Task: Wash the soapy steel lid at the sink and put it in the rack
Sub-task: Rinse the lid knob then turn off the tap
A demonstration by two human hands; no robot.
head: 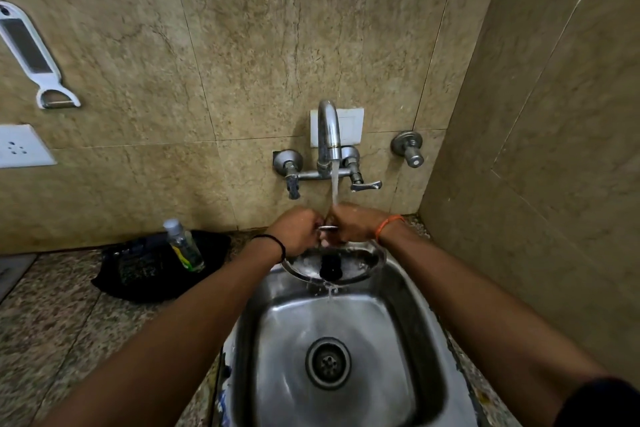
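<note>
Closest, at 6 o'clock, is the steel sink (426,350) with its round drain (328,363) in the middle. Water runs down into it.

A bit farther, at the far end of the sink, is the steel lid (360,265). It is tipped toward the person, so the water can run off its low edge into the sink. A black knob (330,269) sits in its middle. Both hands hold it at its far rim. The left hand (298,232) is curled shut on the rim at 11 o'clock of the lid. The right hand (353,224) is curled shut on it at 1 o'clock. The two hands almost touch, right under the water. I think they are rubbing the soap off there. I cannot see any soap from here.

At 9 o'clock, on the stone bench (52,315), a clear bottle (183,246) leans on a black bag (145,270).

Farther back, at 12 o'clock, the tap (329,135) on the tiled wall (242,55) is running. A white peeler (31,55) hangs at 10 o'clock.

No rack is in view, so the lid has yet to go there.
</note>
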